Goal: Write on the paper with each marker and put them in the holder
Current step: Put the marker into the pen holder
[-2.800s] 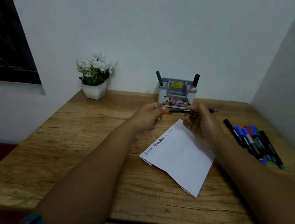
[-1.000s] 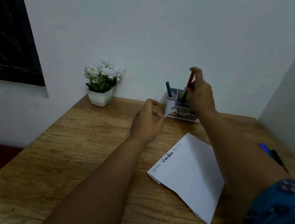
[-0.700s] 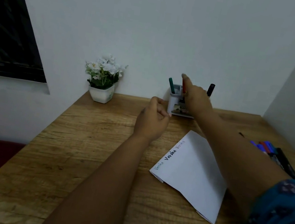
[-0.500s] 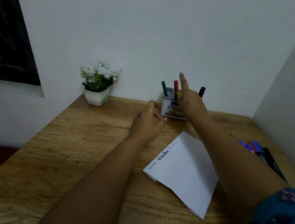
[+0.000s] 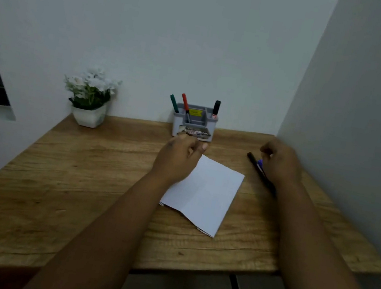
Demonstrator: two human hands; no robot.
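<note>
progress: three markers (green (image 5: pixel 174 103), red (image 5: pixel 185 107), black (image 5: pixel 216 109)) in holder (image 5: pixel 194 122) far centre | left: loose markers (image 5: pixel 259 168) right on surface (image 5: pixel 58 172) | right hand (image 5: pixel 280 160) curled over them, grip unclear | left hand (image 5: pixel 177 157) loosely curled, empty, above paper (image 5: pixel 206 195)

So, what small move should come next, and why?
Probably the right hand should pinch one marker from the pile under it and lift it. Only three markers stand in the holder, and the paper lies free beside the left hand.
</note>
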